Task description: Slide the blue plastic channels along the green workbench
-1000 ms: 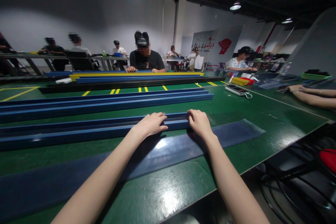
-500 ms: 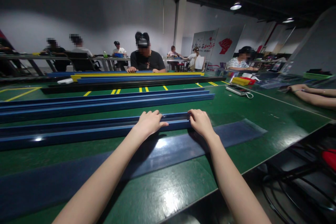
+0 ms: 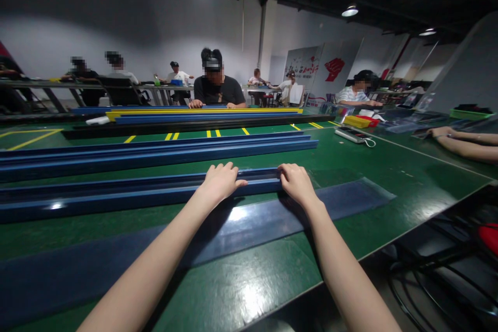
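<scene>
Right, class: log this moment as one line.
left hand: on blue channel | right hand: at same channel's end | translucent strip: on green table

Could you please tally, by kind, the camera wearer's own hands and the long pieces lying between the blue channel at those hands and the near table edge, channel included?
Bare hands: 2 (left hand, right hand)
Long blue trough-shaped channel: 1
Long flat translucent plastic strip: 1
Total: 4
</scene>
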Demonstrator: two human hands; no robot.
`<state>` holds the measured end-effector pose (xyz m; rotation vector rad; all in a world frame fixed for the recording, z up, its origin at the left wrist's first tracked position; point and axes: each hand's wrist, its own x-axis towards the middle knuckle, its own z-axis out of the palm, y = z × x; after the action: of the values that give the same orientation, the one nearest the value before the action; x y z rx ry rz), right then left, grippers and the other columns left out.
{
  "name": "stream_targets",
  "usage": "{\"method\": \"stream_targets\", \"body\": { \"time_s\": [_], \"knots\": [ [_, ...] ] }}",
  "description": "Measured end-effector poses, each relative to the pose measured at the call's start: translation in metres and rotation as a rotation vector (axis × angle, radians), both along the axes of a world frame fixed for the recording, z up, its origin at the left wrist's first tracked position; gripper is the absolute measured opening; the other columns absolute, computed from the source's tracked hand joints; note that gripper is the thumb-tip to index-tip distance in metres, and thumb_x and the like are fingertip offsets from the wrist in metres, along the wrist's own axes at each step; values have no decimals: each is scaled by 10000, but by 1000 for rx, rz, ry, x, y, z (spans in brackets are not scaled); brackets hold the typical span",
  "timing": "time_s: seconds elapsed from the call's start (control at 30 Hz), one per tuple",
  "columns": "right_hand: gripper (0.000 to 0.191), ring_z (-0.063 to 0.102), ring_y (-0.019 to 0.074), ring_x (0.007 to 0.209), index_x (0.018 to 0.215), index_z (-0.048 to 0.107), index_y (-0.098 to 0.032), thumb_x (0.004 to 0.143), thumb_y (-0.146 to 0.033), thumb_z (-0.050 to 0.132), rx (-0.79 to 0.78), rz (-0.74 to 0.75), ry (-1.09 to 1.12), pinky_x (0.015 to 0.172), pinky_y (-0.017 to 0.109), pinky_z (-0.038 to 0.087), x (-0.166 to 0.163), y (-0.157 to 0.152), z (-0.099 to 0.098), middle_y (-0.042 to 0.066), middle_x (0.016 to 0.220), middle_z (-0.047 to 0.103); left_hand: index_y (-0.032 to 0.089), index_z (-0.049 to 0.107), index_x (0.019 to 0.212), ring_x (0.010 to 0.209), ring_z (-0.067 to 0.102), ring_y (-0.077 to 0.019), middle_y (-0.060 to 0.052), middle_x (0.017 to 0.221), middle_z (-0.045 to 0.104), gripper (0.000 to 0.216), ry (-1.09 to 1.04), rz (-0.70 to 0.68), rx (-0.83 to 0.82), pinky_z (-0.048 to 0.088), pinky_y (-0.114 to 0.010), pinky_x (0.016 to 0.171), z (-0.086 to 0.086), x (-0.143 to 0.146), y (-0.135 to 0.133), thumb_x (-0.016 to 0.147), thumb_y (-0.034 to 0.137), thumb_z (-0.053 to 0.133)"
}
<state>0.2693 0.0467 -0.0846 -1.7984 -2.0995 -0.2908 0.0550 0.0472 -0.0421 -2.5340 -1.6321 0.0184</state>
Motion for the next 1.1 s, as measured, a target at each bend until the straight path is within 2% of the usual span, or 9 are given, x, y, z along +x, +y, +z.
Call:
{"method": "stream_targets", "body": {
  "time_s": [0.13, 0.3, 0.43, 0.6, 0.9, 1.1],
  "knots": [
    [251, 520, 184, 909, 954, 588, -175, 825, -163, 373, 2, 13, 6, 790, 274, 313, -1, -1, 0, 64, 943, 635, 154, 573, 1023, 1014, 502, -280, -136, 1092, 542, 450, -20, -9, 44, 392, -385, 818, -1, 2, 0, 862, 495, 327],
    [245, 520, 180, 901, 959, 587, -172, 831, -170, 378, 16, 54, 10, 789, 271, 314, -2, -2, 1, 62, 939, 635, 172, 510, 1141, 1093, 463, -245, -102, 1218, 498, 423, -104, -140, 57, 378, -350, 875, -5, 7, 1, 871, 453, 348],
    [250, 511, 169, 925, 998, 575, -169, 834, -173, 386, 32, 141, 25, 804, 266, 312, -6, -3, 0, 64, 969, 627, 174, 433, 1240, 1215, 368, -232, -84, 1346, 397, 481, -134, -240, 25, 333, -349, 954, -12, 10, 3, 856, 460, 383],
    [255, 500, 157, 946, 1012, 568, -174, 828, -159, 392, 27, 229, 31, 805, 260, 308, -9, -3, -1, 56, 992, 621, 224, 364, 1302, 1270, 291, -242, -55, 1387, 343, 530, -119, -288, -32, 308, -390, 979, -16, 12, 3, 841, 483, 398],
    [260, 507, 172, 954, 1008, 566, -173, 831, -167, 376, 98, 106, 35, 825, 291, 278, -8, 0, -4, 60, 1016, 623, 229, 422, 1254, 1204, 376, -255, -52, 1309, 451, 484, -96, -267, -50, 354, -399, 926, -15, 10, 2, 839, 478, 408],
    [262, 521, 183, 928, 1000, 570, -173, 822, -165, 378, 124, -5, 16, 812, 298, 274, -7, 0, -5, 60, 970, 638, 209, 510, 1160, 1075, 484, -254, -76, 1156, 557, 437, -69, -251, -4, 393, -373, 851, -11, 7, 3, 844, 485, 391]
  ]
}}
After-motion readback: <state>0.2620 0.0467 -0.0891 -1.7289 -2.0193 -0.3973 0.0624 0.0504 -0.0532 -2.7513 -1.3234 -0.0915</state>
